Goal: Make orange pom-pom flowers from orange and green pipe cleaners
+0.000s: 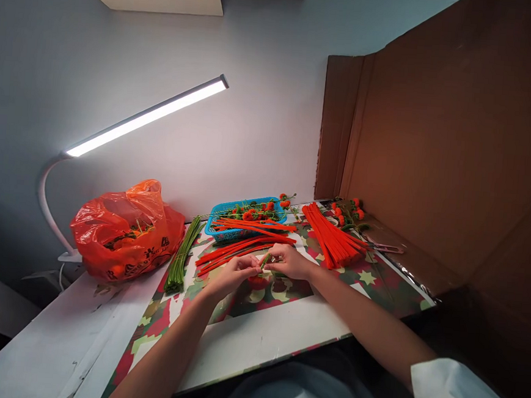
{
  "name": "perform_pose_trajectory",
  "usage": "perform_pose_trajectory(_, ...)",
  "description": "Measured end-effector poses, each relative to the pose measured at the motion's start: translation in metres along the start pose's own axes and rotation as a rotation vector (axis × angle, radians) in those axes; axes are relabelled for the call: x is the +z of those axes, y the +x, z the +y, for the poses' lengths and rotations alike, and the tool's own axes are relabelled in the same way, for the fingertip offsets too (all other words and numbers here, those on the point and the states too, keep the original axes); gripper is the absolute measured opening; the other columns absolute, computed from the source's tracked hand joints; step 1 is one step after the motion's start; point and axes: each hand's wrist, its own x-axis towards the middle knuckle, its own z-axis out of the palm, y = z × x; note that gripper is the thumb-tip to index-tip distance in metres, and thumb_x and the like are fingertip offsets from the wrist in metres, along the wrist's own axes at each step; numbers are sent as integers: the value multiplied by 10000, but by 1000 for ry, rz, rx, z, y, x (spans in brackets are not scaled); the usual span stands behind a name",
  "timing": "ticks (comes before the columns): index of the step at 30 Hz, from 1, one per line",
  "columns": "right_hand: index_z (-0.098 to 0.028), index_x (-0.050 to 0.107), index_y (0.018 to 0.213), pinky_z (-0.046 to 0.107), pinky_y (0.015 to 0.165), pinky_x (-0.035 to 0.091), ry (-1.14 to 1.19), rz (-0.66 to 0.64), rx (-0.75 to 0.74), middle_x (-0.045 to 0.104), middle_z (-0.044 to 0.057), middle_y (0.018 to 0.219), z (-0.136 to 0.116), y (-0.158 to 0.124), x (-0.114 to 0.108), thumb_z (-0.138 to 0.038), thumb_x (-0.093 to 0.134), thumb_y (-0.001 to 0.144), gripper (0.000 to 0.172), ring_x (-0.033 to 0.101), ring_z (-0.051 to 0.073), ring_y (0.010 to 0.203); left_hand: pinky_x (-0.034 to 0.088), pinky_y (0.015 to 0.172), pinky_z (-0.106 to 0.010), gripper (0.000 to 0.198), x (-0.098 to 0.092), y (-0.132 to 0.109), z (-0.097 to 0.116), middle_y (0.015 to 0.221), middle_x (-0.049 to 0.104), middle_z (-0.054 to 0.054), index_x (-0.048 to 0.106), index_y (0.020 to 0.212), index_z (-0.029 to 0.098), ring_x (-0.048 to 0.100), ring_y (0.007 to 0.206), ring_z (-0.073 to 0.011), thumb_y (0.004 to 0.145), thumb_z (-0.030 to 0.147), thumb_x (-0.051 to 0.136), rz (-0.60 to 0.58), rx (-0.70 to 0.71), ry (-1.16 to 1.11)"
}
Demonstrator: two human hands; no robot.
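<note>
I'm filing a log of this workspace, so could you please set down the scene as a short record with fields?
Right hand: fingertips at a small green piece
Left hand: fingertips at the same piece; exact grip unclear
Basket: blue, holding orange-red flowers
Loose red strips: in front of the basket
Fanned red bundle: right of the basket
Plastic bag: orange-red, at left
Green bundle: between bag and basket
Lamp: lit
Cardboard: upright at right

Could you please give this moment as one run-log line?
left hand: fingertips at small green piece, grip unclear | right hand: pinching same piece | around: blue basket behind, red strips right, green bundle left
</note>
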Motion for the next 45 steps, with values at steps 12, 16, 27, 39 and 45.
perform_pose_trajectory(12, -146, 703, 811, 233, 649, 420, -32, 43, 36, 625, 18, 760, -5, -1, 5, -186, 664, 793, 59, 568, 137, 722, 450, 662, -279, 322, 1, -3, 1, 741, 654, -59, 696, 701, 136, 589, 709, -179, 698, 459, 699, 9, -31, 43)
perform_pose_trajectory(16, -164, 693, 735, 284, 753, 372, -151, 100, 92, 648, 17, 720, -6, 0, 7, -173, 688, 774, 41, 560, 161, 773, 461, 657, -267, 275, 7, 0, 1, 788, 642, -43, 708, 747, 163, 584, 725, -172, 710, 435, 700, 173, 44, 160)
perform_pose_trajectory(27, -171, 662, 757, 338, 826, 290, -259, 103, 165, 679, 20, 794, -8, 2, 15, -153, 652, 803, 51, 554, 180, 838, 433, 622, -253, 256, 2, 6, -9, 741, 639, -42, 705, 658, 161, 562, 680, -161, 691, 416, 706, 141, 50, 209)
perform_pose_trajectory(39, -163, 670, 764, 253, 750, 410, -49, -6, 55, 644, 14, 773, -5, 3, 6, -198, 629, 820, 78, 547, 156, 825, 459, 761, -319, 348, -6, -1, 0, 723, 654, -53, 694, 677, 135, 628, 782, -208, 684, 480, 740, -137, -23, 8)
perform_pose_trajectory(45, -143, 654, 729, 235, 651, 397, -44, 81, 137, 622, 11, 742, -4, 3, 7, -208, 613, 814, 114, 532, 135, 719, 456, 695, -295, 382, -1, 1, -2, 808, 667, -79, 712, 730, 131, 605, 754, -196, 728, 512, 680, 29, 44, 108)
